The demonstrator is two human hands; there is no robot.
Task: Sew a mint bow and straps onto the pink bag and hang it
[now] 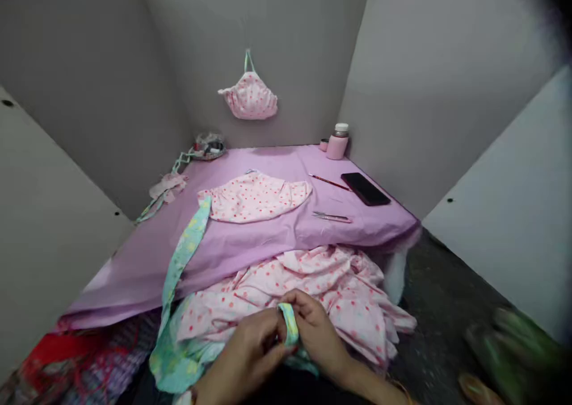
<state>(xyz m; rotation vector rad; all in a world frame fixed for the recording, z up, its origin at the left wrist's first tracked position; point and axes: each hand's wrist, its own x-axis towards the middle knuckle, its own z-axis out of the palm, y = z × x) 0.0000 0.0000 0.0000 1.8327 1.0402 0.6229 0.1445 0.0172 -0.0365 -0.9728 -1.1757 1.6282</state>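
Observation:
My left hand (259,348) and my right hand (315,330) meet low in the middle of the head view, close above my lap. Between them they pinch a narrow folded fabric strip (289,324), mint green with yellow patches, bent into a loop. Under my hands lies a heap of pink dotted cloth (308,280), spilling over the table's front edge. A wider green and yellow fabric band (187,244) runs from the left end of a pink dotted garment piece (254,196) on the table down to my lap. My fingertips are partly hidden by the strip.
A lilac cloth (268,238) covers the table. On its right lie thread snips (332,217), a thin red stick (330,182) and a phone (365,189). Behind stands a pink bottle (338,142). A small dotted garment (251,97) hangs on the wall. Scraps (168,186) sit left.

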